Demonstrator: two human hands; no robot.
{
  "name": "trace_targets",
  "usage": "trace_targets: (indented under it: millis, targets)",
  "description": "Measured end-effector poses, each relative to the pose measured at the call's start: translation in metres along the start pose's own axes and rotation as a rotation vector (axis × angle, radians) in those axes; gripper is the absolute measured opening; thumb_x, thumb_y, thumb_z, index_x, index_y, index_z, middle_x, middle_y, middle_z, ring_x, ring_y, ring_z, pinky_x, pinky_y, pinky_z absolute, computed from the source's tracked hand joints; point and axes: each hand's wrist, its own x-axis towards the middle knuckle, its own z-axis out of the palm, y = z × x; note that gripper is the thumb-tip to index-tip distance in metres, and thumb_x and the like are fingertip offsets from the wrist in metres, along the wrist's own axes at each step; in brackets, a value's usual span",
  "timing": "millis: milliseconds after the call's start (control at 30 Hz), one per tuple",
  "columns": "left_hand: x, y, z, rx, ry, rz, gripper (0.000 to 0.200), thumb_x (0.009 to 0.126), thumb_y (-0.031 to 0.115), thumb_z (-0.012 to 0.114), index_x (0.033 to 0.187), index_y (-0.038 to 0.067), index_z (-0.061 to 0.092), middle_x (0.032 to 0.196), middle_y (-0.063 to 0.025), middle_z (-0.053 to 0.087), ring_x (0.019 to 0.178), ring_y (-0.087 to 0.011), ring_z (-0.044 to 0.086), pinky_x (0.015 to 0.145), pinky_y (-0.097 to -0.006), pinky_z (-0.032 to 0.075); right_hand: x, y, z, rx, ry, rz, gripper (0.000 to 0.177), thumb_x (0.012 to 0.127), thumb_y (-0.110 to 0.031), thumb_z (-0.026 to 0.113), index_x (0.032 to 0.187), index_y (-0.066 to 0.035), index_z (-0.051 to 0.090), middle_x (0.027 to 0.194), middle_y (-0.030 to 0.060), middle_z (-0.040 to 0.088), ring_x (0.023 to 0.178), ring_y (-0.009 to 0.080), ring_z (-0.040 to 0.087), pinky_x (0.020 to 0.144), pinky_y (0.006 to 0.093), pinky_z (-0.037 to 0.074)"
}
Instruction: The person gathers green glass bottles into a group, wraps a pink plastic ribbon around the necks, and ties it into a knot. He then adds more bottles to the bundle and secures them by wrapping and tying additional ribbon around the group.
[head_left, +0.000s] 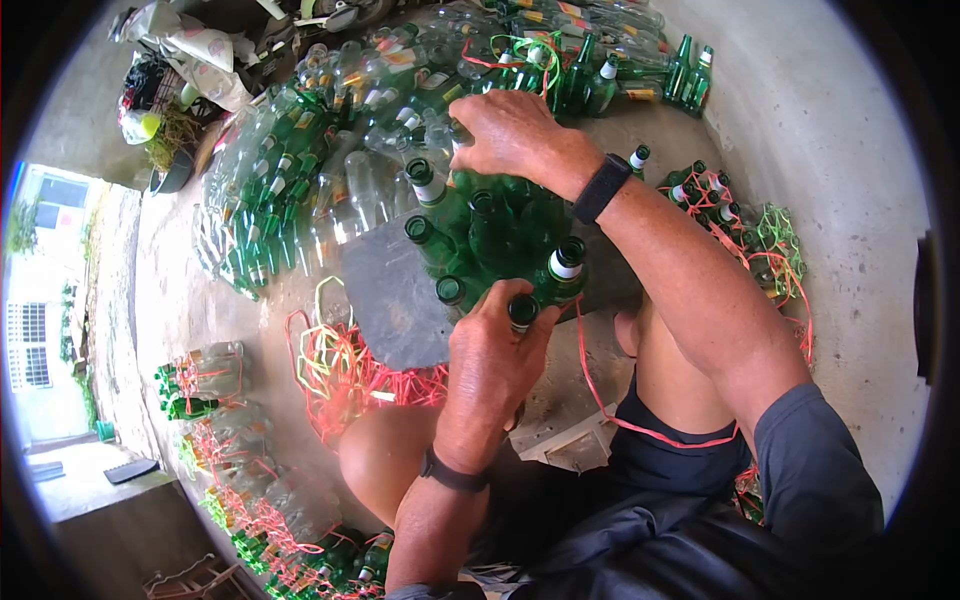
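A cluster of upright green glass bottles [478, 235] stands in front of me on a dark flat board [395, 300]. My left hand [490, 350] is closed around the neck of the nearest green bottle [522, 311]. At the far side of the cluster, my right hand [515, 135] is curled with thumb and fingers around the top of another bottle [460, 132], mostly hidden by the hand. Some necks carry white labels, such as the bottle [566, 258] to the right of my left hand.
A large pile of clear and green bottles [270, 170] lies beyond and to the left. Green bottles [690, 80] stand near the right wall. Red and yellow plastic strapping [360, 365] lies tangled by my knee. Strapped bottle bundles [250, 450] line the lower left; others [715, 205] sit right.
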Motion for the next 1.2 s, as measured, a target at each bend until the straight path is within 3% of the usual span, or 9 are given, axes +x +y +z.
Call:
trace_targets:
  millis: [33, 267, 333, 667, 767, 833, 900, 967, 1200]
  targets:
    - [0.000, 0.002, -0.002, 0.004, -0.033, -0.037, 0.038, 0.090, 0.021, 0.083, 0.117, -0.001, 0.068, 0.100, -0.0248, 0.074, 0.076, -0.0375, 0.075, 0.070, -0.0432, 0.058, 0.000, -0.001, -0.001, -0.007, -0.030, 0.009, 0.042, 0.079, -0.033, 0.083, 0.105, -0.002, 0.070, 0.096, 0.0259, 0.075, 0.098, 0.0469, 0.072, 0.087, 0.0562, 0.056]
    - [0.000, -0.006, 0.001, 0.024, -0.006, 0.013, 0.042, 0.086, 0.020, 0.085, 0.120, 0.000, 0.069, 0.103, -0.0230, 0.075, 0.076, -0.0368, 0.075, 0.073, -0.0440, 0.059, -0.005, -0.002, -0.011, 0.040, -0.019, -0.022, 0.046, 0.081, -0.034, 0.083, 0.111, -0.002, 0.068, 0.098, 0.0245, 0.075, 0.100, 0.0460, 0.072, 0.088, 0.0551, 0.057]
    - [0.001, -0.010, 0.002, 0.087, 0.055, 0.116, 0.042, 0.087, 0.015, 0.084, 0.124, 0.001, 0.070, 0.090, -0.0154, 0.076, 0.074, -0.0181, 0.072, 0.069, -0.0342, 0.057, -0.007, -0.004, -0.017, 0.048, -0.017, -0.018, 0.040, 0.083, -0.033, 0.082, 0.108, -0.004, 0.069, 0.105, 0.0214, 0.075, 0.106, 0.0433, 0.072, 0.092, 0.0546, 0.057]
    - [-0.004, -0.003, -0.007, 0.091, 0.016, 0.016, 0.049, 0.084, 0.018, 0.085, 0.128, 0.004, 0.069, 0.087, -0.0137, 0.075, 0.067, -0.0172, 0.069, 0.066, -0.0350, 0.055, -0.019, -0.017, -0.050, 0.068, 0.111, -0.140, 0.036, 0.086, -0.035, 0.080, 0.103, -0.004, 0.071, 0.086, 0.0151, 0.075, 0.087, 0.0385, 0.073, 0.078, 0.0488, 0.057]
    - [-0.005, -0.001, -0.008, 0.084, 0.019, 0.024, 0.048, 0.084, 0.017, 0.085, 0.128, 0.004, 0.069, 0.080, -0.0114, 0.071, 0.064, -0.0156, 0.067, 0.063, -0.0342, 0.054, -0.037, -0.035, -0.071, 0.148, -0.176, -0.096, 0.038, 0.086, -0.042, 0.078, 0.098, -0.006, 0.075, 0.099, 0.0182, 0.076, 0.096, 0.0412, 0.073, 0.086, 0.0509, 0.057]
    - [-0.006, 0.004, -0.011, 0.027, -0.016, -0.067, 0.050, 0.082, 0.018, 0.087, 0.126, 0.001, 0.068, 0.109, -0.0219, 0.075, 0.073, -0.0330, 0.073, 0.072, -0.0438, 0.058, -0.047, -0.037, -0.069, 0.084, -0.207, -0.172, 0.043, 0.086, -0.048, 0.079, 0.098, -0.007, 0.075, 0.101, 0.0192, 0.076, 0.102, 0.0414, 0.072, 0.089, 0.0517, 0.055]
    - [-0.007, 0.001, -0.012, 0.039, -0.015, -0.060, 0.050, 0.082, 0.018, 0.086, 0.126, 0.000, 0.068, 0.109, -0.0217, 0.075, 0.072, -0.0324, 0.073, 0.071, -0.0435, 0.058, -0.054, -0.031, -0.055, 0.091, -0.215, -0.163, 0.045, 0.084, -0.049, 0.080, 0.097, -0.007, 0.075, 0.104, 0.0196, 0.075, 0.107, 0.0420, 0.070, 0.093, 0.0540, 0.053]
    - [-0.007, 0.000, -0.012, 0.053, -0.016, -0.051, 0.051, 0.083, 0.017, 0.086, 0.126, 0.000, 0.067, 0.109, -0.0215, 0.075, 0.071, -0.0318, 0.073, 0.071, -0.0432, 0.058, -0.057, -0.023, -0.038, 0.026, -0.045, -0.344, 0.039, 0.081, -0.041, 0.080, 0.091, -0.003, 0.074, 0.084, 0.0180, 0.073, 0.088, 0.0407, 0.073, 0.077, 0.0515, 0.056]
    - [-0.012, 0.006, -0.017, 0.049, 0.037, -0.052, 0.052, 0.084, 0.012, 0.085, 0.131, 0.000, 0.067, 0.106, -0.0187, 0.078, 0.069, -0.0206, 0.073, 0.065, -0.0358, 0.057, -0.059, -0.030, -0.031, -0.003, -0.118, -0.331, 0.022, 0.074, -0.022, 0.072, 0.079, -0.001, 0.068, 0.075, 0.0221, 0.068, 0.076, 0.0456, 0.070, 0.069, 0.0561, 0.054]
